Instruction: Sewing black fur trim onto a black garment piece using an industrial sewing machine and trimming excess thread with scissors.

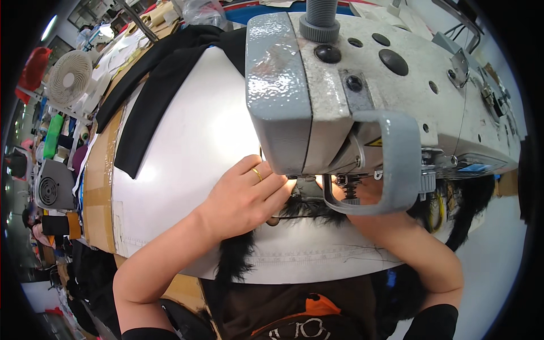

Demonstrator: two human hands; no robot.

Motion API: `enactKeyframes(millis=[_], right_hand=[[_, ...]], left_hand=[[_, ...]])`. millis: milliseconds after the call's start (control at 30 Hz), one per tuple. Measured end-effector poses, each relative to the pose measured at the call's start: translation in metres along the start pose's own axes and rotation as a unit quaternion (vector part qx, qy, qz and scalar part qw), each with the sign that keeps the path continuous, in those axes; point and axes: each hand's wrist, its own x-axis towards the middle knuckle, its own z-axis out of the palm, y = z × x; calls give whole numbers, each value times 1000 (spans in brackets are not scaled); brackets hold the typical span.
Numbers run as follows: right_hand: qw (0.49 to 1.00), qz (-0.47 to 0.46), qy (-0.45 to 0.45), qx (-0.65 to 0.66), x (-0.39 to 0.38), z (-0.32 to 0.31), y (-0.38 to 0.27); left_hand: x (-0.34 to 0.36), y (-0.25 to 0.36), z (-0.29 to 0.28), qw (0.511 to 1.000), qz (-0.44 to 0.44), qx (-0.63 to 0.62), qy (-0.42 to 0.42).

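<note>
A grey and white industrial sewing machine (340,85) stands over the white worktable (170,215), its presser area partly hidden by a grey guard. Beside it, my left hand (249,198), with a gold ring, has bent fingers pressed together on black fluffy trim (235,258), which runs under the needle area and hangs toward the front edge. My right hand (360,195) reaches to the same area from the right, mostly hidden behind the guard, so its grip is unclear. More fluffy trim (470,209) lies right of the machine.
Folded black fabric (147,130) lies at the back left of the table. A taped cardboard strip (99,198) edges the left side. Beyond are a white fan (70,77), a grey appliance (54,184) and cluttered materials. A thread runs down the machine's right side.
</note>
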Motion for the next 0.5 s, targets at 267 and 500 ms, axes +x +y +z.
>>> enactKeyframes(millis=[267,500], right_hand=[[998,30,22,44,-1,2,-1],[992,86,-17,91,-14,8,2]], left_hand=[[-1,5,1,999,-46,-27,-7],[-2,-1,-6,987,-94,-127,-1]])
